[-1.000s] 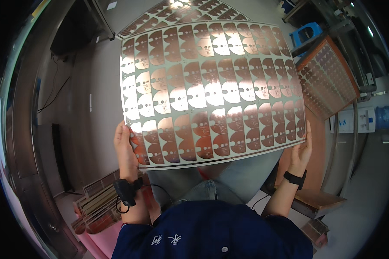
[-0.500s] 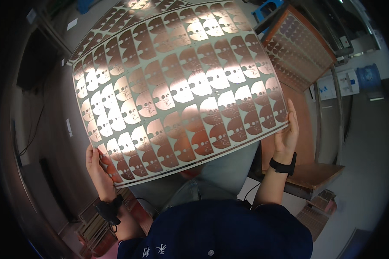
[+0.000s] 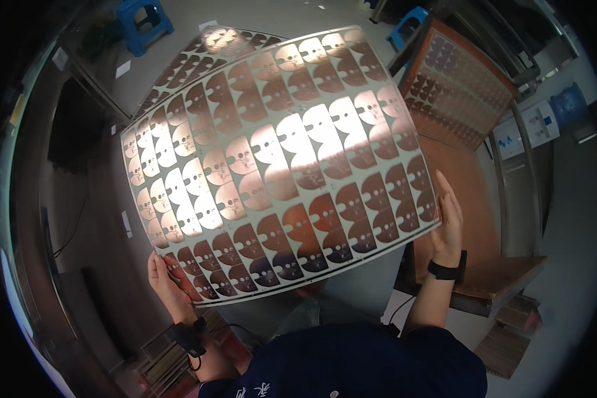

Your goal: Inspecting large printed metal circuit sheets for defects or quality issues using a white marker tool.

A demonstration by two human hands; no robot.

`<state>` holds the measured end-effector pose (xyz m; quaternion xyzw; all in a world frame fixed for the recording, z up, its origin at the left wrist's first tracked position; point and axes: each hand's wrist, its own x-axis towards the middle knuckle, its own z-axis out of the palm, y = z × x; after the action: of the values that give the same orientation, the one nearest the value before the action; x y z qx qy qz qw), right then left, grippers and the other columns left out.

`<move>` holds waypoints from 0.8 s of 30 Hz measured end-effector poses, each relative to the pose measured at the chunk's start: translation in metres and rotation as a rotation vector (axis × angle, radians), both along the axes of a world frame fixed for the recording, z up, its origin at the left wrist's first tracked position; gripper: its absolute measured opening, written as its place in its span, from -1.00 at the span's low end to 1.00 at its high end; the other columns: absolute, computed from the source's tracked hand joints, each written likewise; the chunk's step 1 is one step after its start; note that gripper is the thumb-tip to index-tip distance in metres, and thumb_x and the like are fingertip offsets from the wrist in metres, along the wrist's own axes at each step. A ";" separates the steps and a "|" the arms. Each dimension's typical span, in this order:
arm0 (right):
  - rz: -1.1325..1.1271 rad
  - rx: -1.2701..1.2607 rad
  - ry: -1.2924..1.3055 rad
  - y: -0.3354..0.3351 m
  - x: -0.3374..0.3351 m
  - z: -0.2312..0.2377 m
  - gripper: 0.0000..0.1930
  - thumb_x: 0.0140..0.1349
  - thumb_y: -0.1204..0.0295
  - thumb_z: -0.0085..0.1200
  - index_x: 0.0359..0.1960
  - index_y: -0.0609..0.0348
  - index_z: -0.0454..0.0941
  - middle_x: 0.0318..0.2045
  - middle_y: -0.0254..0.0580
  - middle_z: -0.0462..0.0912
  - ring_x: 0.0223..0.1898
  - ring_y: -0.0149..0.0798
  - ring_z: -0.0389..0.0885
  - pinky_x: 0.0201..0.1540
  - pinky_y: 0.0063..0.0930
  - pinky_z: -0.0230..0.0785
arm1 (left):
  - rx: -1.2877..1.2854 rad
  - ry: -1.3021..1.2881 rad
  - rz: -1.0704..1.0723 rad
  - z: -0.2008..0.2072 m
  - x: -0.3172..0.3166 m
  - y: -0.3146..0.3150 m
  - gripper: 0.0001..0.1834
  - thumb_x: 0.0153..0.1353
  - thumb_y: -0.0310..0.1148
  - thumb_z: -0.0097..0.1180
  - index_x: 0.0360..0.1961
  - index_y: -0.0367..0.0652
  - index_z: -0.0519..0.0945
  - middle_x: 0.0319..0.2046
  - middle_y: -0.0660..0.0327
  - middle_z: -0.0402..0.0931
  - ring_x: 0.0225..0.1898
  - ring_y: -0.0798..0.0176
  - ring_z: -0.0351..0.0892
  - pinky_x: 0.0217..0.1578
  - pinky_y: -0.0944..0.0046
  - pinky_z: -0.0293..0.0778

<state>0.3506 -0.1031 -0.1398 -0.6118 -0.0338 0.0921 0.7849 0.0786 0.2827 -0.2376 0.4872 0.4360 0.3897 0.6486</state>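
Observation:
A large thin circuit board panel (image 3: 278, 205), pale green with rows of coppery half-disc shapes, is held up in front of me and bows slightly. My left hand (image 3: 169, 285) grips its near left corner, fingers along the edge. At the near right corner, my right hand (image 3: 449, 219) is closed on the side edge with its fingers pointing up. Parts of both hands' grip are hidden by the panel. Bright light reflects across the panel's middle and left. Beyond its far left edge shows another similar panel (image 3: 179, 71), partly covered.
On the right, a brown slanted stand (image 3: 467, 199) carries an orange-bordered sheet of similar panels (image 3: 461, 86). Blue stools (image 3: 142, 26) stand at the far side. A water jug (image 3: 568, 104) sits at far right. A dark metal frame runs along the left.
The whole view has shifted, with the panel and both hands now lower in the picture. The panel's tilt differs, and the bright reflections have moved across it. Both hands keep their hold.

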 end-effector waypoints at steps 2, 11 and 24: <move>0.080 -0.058 -0.008 -0.016 0.006 -0.004 -0.55 0.35 0.35 -0.26 0.22 0.32 0.15 -0.41 -0.31 0.53 -0.47 -0.56 0.42 -0.42 -0.70 0.27 | 0.042 -0.035 -0.008 0.006 0.000 -0.003 -0.78 0.33 -0.31 -0.16 -0.22 -0.21 0.48 -0.64 0.42 0.38 -0.72 0.67 0.20 -0.75 0.65 0.07; 0.088 -0.302 -0.117 0.013 0.034 0.001 -0.73 0.33 0.29 -0.15 -0.51 0.11 0.43 -0.58 -0.42 0.44 -0.55 -0.61 0.37 -0.53 -0.71 0.26 | 0.151 -0.112 -0.014 -0.007 -0.012 0.006 -0.83 0.31 -0.33 -0.11 -0.32 -0.19 0.47 -0.62 0.41 0.42 -0.67 0.63 0.28 -0.65 0.61 0.21; -0.170 -0.280 -0.379 0.030 0.028 0.014 -0.75 0.28 0.30 -0.09 -0.13 0.18 0.44 -0.57 -0.46 0.41 -0.58 -0.61 0.39 -0.70 -0.79 0.19 | 0.113 -0.303 -0.196 0.036 0.003 0.052 -0.85 0.27 -0.37 -0.03 -0.32 -0.23 0.49 -0.41 0.33 0.49 -0.40 0.52 0.41 -0.34 0.50 0.35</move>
<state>0.3789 -0.0732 -0.1258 -0.7214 -0.1155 -0.0869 0.6772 0.0821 0.3350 -0.2019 0.4988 0.2611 0.4173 0.7133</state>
